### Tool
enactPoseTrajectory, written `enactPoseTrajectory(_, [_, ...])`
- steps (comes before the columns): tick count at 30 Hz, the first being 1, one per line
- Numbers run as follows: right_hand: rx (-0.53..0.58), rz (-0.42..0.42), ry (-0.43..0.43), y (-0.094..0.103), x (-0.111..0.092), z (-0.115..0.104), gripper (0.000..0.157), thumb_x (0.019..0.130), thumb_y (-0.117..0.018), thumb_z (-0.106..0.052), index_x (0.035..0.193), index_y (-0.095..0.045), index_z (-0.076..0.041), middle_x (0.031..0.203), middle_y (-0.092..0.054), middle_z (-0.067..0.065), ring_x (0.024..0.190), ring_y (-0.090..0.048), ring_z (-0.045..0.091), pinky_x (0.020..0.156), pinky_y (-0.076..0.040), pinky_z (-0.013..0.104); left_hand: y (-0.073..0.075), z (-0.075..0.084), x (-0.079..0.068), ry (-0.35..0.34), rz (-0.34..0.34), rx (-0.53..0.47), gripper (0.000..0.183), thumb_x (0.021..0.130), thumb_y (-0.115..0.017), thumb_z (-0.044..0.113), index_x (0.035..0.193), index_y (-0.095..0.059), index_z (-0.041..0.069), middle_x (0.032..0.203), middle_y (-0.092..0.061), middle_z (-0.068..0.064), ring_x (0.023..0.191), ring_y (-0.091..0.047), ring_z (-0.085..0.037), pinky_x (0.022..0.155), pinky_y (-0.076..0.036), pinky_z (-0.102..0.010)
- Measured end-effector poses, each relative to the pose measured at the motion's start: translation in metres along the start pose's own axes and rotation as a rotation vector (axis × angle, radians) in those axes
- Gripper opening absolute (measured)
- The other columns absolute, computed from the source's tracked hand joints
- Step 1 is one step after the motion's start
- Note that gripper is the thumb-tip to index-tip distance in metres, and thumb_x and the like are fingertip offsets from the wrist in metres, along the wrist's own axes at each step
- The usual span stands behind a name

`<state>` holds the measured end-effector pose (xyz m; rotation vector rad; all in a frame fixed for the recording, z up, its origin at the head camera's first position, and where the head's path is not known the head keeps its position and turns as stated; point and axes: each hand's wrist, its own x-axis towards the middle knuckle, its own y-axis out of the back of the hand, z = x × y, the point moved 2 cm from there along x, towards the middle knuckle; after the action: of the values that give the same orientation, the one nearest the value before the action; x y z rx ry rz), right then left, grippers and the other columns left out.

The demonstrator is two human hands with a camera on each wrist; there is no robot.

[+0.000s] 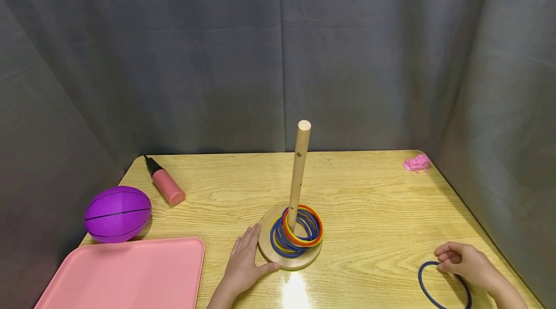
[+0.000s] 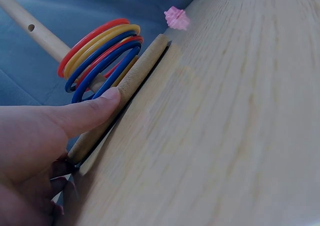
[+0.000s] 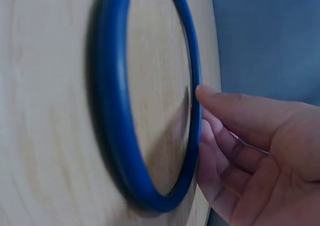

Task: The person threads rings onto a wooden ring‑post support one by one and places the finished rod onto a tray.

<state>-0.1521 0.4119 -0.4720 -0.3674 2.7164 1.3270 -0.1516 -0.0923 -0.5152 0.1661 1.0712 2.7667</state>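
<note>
My left hand [image 1: 244, 265] holds the round base of a wooden ring-toss stand [image 1: 298, 169], fingers along its left edge and thumb at its front. In the left wrist view the thumb lies against the base's rim [image 2: 145, 65]; the other fingers are partly hidden. Around the foot of the upright peg lies a loose stack of rings [image 1: 322, 231] in red, yellow and blue. At the table's right side my right hand [image 1: 466, 263] pinches a blue ring [image 3: 114, 85] by its far edge, thumb against fingers. That ring stands tilted, close to the tabletop.
At the left are a pink tray [image 1: 130, 280], a purple ball [image 1: 118, 214] with dark lines and a red hand pump [image 1: 168, 186] with a black tip. A small pink toy [image 1: 417, 163] sits in the far right corner. Grey curtains [image 1: 217, 58] surround the wooden table.
</note>
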Motion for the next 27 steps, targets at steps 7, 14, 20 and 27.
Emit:
enactPoseTrajectory(7, [-0.114,0.032,-0.020,-0.003,-0.001,-0.004,0.014,0.083,-0.072,-0.010,0.093,-0.065,-0.002,0.080,-0.063,-0.001,0.067,-0.050,-0.007,0.058,-0.046,0.017,0.000,0.001,0.000,-0.002,0.004,0.006,0.109,0.072,-0.080,0.048,0.152,-0.024,0.001,0.157,-0.027,-0.024,0.146,-0.021,-0.043,0.120,-0.013,-0.061])
enactPoseTrajectory(14, [-0.195,0.094,-0.013,-0.005,0.000,-0.012,0.005,0.087,-0.069,-0.012,0.090,-0.068,-0.008,0.080,-0.062,-0.005,0.066,-0.047,-0.007,0.059,-0.043,0.016,0.001,0.001,0.000,-0.002,0.011,0.006,0.108,0.072,-0.080,0.048,0.152,-0.024,0.000,0.156,-0.028,-0.024,0.146,-0.022,-0.043,0.120,-0.013,-0.061])
enactPoseTrajectory(20, [-0.110,0.150,-0.036,-0.006,0.005,-0.030,0.013,0.088,-0.068,-0.013,0.098,-0.069,-0.004,0.086,-0.068,0.001,0.070,-0.057,-0.007,0.056,-0.048,0.019,0.000,0.001,0.000,0.001,0.006,0.001,0.108,0.072,-0.080,0.047,0.152,-0.024,0.000,0.157,-0.027,-0.024,0.146,-0.021,-0.044,0.120,-0.013,-0.062])
enactPoseTrajectory(27, [0.079,0.187,-0.009,-0.013,0.016,-0.063,0.021,0.091,-0.065,-0.011,0.106,-0.066,0.004,0.089,-0.071,0.008,0.067,-0.057,-0.002,0.056,-0.053,0.023,0.000,0.000,0.001,0.001,0.012,0.004,0.108,0.072,-0.080,0.047,0.152,-0.024,0.000,0.156,-0.027,-0.024,0.146,-0.022,-0.043,0.120,-0.013,-0.061])
